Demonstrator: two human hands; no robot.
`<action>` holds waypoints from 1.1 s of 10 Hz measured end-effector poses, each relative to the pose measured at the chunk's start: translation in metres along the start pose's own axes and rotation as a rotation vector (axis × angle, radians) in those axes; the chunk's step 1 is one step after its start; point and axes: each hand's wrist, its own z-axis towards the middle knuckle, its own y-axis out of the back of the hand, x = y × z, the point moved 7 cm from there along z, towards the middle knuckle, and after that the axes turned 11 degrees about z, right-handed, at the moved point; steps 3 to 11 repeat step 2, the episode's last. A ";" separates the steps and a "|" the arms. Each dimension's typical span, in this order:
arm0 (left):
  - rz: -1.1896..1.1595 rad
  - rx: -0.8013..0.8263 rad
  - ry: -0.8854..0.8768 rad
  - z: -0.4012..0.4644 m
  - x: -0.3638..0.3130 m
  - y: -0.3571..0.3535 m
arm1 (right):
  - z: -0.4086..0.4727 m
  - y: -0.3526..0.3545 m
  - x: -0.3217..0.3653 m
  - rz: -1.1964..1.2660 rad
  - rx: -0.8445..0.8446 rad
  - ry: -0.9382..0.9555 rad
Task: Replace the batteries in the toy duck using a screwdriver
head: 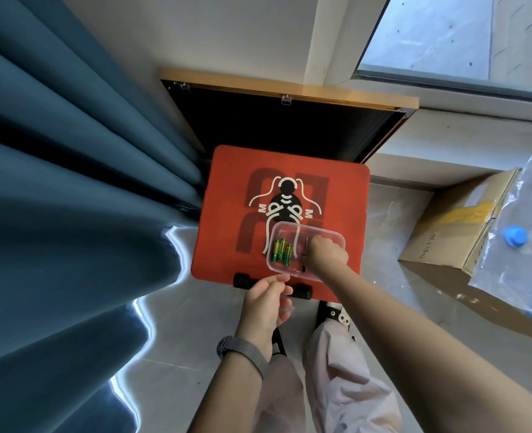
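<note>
You are reaching your right hand (325, 253) down into the clear plastic tub (336, 237) that is sitting on the near part of the red table (227, 214), and the green batteries (282, 250) are lying in a small cluster in the left half of that tub, just beside your knuckles on the left. Their long axes are running roughly away from you, tilted a little, with the ends pointing toward the far edge of the table. Your right hand is the nearer one by far; its fingers are curling downward into the tub's right half, over something thin and dark that I cannot make out, so I cannot tell whether you are gripping anything. Your left hand (266, 303) is hovering below the table's near edge, just short of the tub's near-left corner, fingers loosely curled with what looks like a small pale piece at the fingertips, though it is too blurred to name. The toy duck and the screwdriver are not clearly showing anywhere here. To take a battery, you are likely needing to shift the right hand leftward inside the tub.
</note>
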 end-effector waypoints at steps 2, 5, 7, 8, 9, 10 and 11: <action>0.028 0.021 -0.066 -0.031 -0.027 0.011 | -0.076 0.026 0.007 0.401 0.090 0.116; 0.028 0.021 -0.066 -0.031 -0.027 0.011 | -0.076 0.026 0.007 0.401 0.090 0.116; 0.028 0.021 -0.066 -0.031 -0.027 0.011 | -0.076 0.026 0.007 0.401 0.090 0.116; 0.028 0.021 -0.066 -0.031 -0.027 0.011 | -0.076 0.026 0.007 0.401 0.090 0.116; 0.028 0.021 -0.066 -0.031 -0.027 0.011 | -0.076 0.026 0.007 0.401 0.090 0.116; 0.028 0.021 -0.066 -0.031 -0.027 0.011 | -0.076 0.026 0.007 0.401 0.090 0.116; 0.028 0.021 -0.066 -0.031 -0.027 0.011 | -0.076 0.026 0.007 0.401 0.090 0.116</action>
